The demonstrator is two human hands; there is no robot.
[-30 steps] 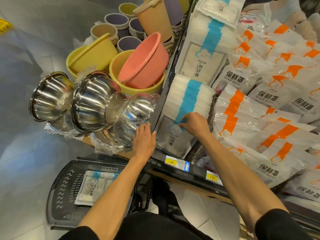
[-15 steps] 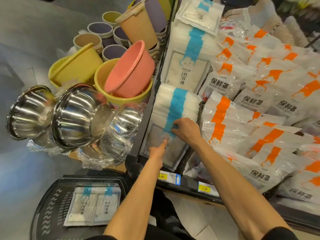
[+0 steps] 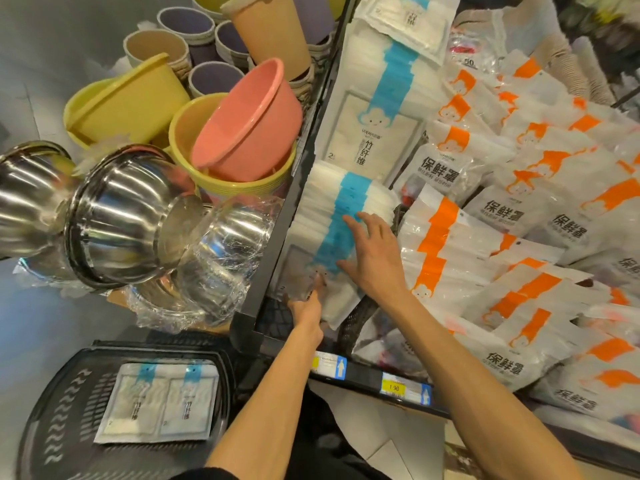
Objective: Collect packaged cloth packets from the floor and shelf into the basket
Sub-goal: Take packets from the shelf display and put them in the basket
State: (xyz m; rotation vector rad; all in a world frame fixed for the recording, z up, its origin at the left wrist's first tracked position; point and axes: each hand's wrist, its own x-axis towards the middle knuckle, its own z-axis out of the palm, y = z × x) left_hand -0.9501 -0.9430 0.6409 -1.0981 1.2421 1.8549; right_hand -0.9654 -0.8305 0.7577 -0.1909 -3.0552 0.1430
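Step in hand: taking a white, blue-striped cloth packet from the shelf stack. The right hand lies spread and flat on it; the left hand pinches its lower edge. Next: pull it free and lower it into the black plastic basket.

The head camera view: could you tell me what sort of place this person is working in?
Most likely a household-goods shop. Yellow price tags line the shelf edge, many identical blue-striped cloth packets are stacked for sale, and stacked plastic basins stand nearby, while a black shopping basket waits on the floor.
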